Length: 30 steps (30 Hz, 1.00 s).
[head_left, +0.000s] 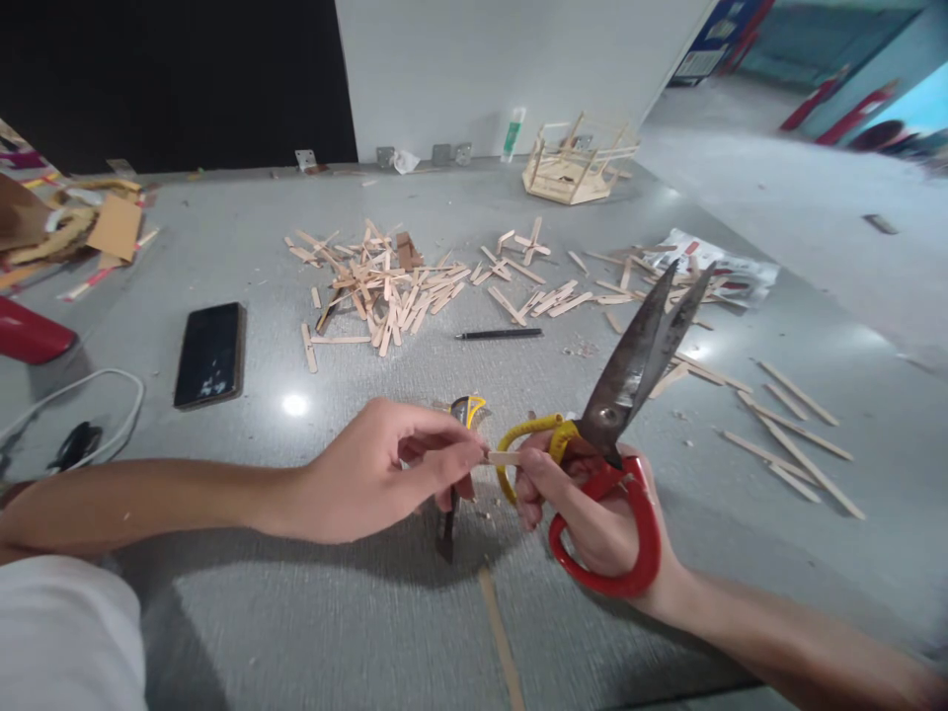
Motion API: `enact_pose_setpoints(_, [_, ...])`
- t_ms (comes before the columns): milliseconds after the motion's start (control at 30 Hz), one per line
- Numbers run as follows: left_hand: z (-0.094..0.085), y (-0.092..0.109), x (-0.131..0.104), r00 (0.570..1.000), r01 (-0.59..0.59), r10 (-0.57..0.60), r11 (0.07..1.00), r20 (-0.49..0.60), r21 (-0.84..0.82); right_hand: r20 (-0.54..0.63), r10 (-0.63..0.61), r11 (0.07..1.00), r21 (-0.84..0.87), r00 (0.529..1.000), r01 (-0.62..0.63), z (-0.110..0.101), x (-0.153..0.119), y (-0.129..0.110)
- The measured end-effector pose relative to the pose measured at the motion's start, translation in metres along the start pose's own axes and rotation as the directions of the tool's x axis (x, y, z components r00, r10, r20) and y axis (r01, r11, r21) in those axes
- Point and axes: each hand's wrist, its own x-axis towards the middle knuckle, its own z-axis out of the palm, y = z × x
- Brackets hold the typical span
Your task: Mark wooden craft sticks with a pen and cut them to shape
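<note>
A small wooden stick piece [506, 458] is pinched between both hands at the middle of the view. My left hand [415, 469] closes its thumb and fingers on the left end. With thumb and fingertips, my right hand [585, 513] grips the right end, and the large scissors [614, 395] with red and yellow handles hang around that hand. Their blades are slightly parted and point up and away. Below my left hand lies a yellow and black cutter [465, 410], partly hidden by the fingers. One long stick [501, 637] rests on the grey table [333, 622] nearer to me.
Behind the hands lie a pile of cut sticks [392, 286] and a black pen [500, 334]. A phone [211, 354] and white cable [133, 395] are left. Longer sticks [792, 434] lie right. A stick frame [578, 168] and glue tube [513, 135] stand at the back.
</note>
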Motion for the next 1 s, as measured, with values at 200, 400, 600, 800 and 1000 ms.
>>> enact_pose_setpoints(200, [-0.004,0.003,0.005,0.966,0.231,-0.195,0.945,0.167,-0.230,0.000,-0.009,0.999,-0.045,1.000,0.009,-0.001,0.001,0.000])
enact_pose_setpoints(400, [-0.003,0.004,0.008,0.937,0.308,-0.246,0.917,0.248,-0.253,0.001,0.011,0.991,-0.134,1.000,-0.011,0.001,0.003,-0.005])
enact_pose_setpoints(600, [-0.002,0.000,0.006,0.977,0.201,-0.188,0.970,0.105,-0.134,-0.037,-0.012,0.989,-0.147,0.999,0.006,0.000,0.001,0.002])
enact_pose_setpoints(800, [-0.003,0.001,0.003,0.987,0.155,-0.150,0.982,0.051,-0.110,-0.012,-0.028,0.994,-0.104,1.000,0.027,-0.002,0.000,0.008])
enact_pose_setpoints(1000, [-0.007,0.010,0.002,0.975,0.199,-0.192,0.978,0.116,-0.058,-0.067,-0.053,0.994,-0.101,0.996,0.046,-0.008,0.001,0.013])
